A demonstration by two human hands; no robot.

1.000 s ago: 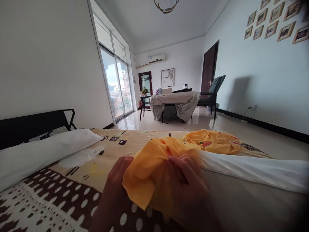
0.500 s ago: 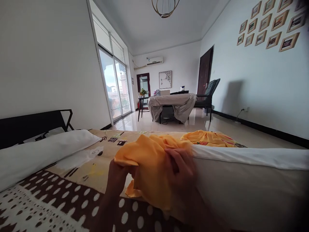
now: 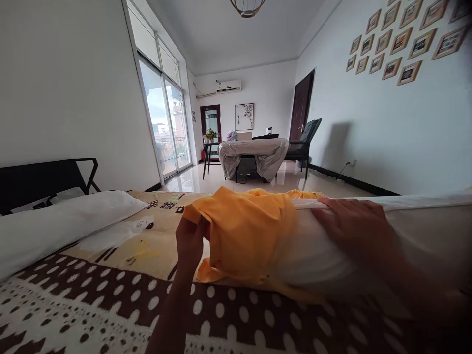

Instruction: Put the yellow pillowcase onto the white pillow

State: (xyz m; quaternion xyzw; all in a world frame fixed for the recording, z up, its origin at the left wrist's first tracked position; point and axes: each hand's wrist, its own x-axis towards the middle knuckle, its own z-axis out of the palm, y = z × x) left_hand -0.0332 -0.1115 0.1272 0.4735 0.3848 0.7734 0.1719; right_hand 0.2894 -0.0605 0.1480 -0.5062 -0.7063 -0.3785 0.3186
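My left hand (image 3: 191, 236) is closed on the folded edge of an orange pillowcase (image 3: 243, 226), holding it up over the bed. The pillowcase covers the left end of a long white pillow (image 3: 302, 250). My right hand (image 3: 357, 226) lies on the pillow's top edge, to the right of the orange cloth. Its fingers are stretched toward the cloth and rest on the white fabric; motion blurs the hand and forearm. The far side of the pillow is hidden.
The bed has a patterned beige and brown sheet (image 3: 143, 285). Another white pillow (image 3: 73, 216) lies at the left by the black headboard (image 3: 44, 182). Beyond the bed stand a covered table (image 3: 254, 147) and a dark chair (image 3: 304, 145).
My right hand has let go of the orange cloth and moved right onto the white pillow. The orange cloth spreads wider over the pillow's left end. The camera view has shifted slightly.
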